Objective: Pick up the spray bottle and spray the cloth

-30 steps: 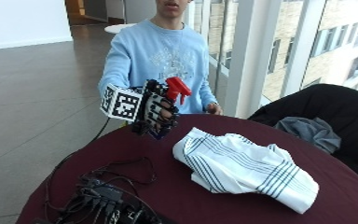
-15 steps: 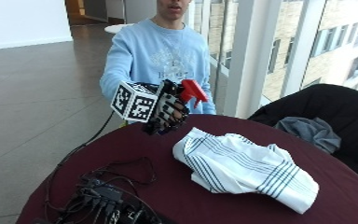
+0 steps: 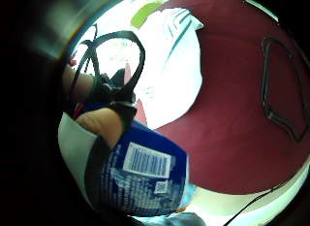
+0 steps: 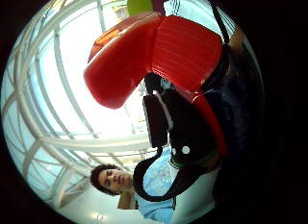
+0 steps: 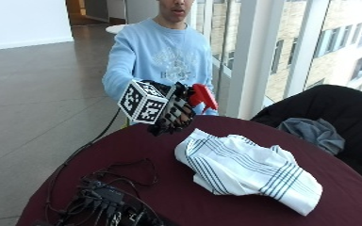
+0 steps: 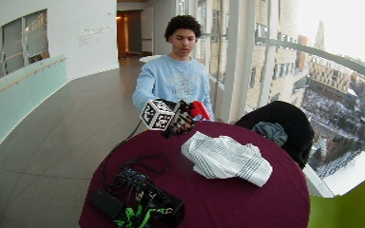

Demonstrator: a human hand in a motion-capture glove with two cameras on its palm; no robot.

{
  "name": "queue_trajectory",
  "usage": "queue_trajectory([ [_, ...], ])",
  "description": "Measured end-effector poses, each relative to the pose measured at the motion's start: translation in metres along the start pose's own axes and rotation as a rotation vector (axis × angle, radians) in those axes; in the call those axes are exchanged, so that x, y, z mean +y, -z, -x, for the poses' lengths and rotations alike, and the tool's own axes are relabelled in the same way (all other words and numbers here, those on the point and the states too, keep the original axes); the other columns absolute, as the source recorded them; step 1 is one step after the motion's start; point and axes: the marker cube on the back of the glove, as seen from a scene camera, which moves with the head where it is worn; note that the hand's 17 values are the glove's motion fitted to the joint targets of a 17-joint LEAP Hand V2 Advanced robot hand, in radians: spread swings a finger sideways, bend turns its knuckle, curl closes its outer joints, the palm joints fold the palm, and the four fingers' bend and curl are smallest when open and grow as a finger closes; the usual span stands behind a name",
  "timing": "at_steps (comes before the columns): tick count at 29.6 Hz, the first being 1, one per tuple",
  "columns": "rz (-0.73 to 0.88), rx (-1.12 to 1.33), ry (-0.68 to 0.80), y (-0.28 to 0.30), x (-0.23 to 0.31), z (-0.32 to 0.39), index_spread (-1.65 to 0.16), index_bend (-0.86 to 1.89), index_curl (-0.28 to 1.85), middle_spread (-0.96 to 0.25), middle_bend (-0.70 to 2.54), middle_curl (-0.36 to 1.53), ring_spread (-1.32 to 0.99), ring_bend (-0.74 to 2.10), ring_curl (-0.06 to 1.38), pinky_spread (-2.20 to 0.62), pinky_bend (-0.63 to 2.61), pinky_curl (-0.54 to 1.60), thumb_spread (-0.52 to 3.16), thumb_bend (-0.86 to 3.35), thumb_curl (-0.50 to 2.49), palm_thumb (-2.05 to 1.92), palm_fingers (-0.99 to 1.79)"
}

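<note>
Here the spray bottle (image 5: 201, 96) is held in the air above the table's (image 5: 168, 188) near edge, tilted, its red head and nozzle aimed toward the striped cloth (image 5: 247, 167). The gloved right hand (image 5: 176, 110) has fingers curled round it, arm outstretched. Its blue label's print is unreadable.

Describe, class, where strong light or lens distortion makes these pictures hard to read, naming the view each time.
Little finger side palm view: the cloth is washed out by glare and the table edge bows. Thumb side palm view: bright windows backlight the red spray bottle head, and the window frames curve. Outside view: even daylight; right hand and cloth are plainly lit.
</note>
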Motion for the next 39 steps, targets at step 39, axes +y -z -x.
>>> queue_trajectory([
  [39,0.025,0.06,-0.059,-0.014,-0.009,0.0,-0.13,0.15,0.38,-0.05,0.42,0.48,0.04,0.54,0.42,0.2,0.24,0.37,1.3,-0.01,0.27,0.5,1.18],
])
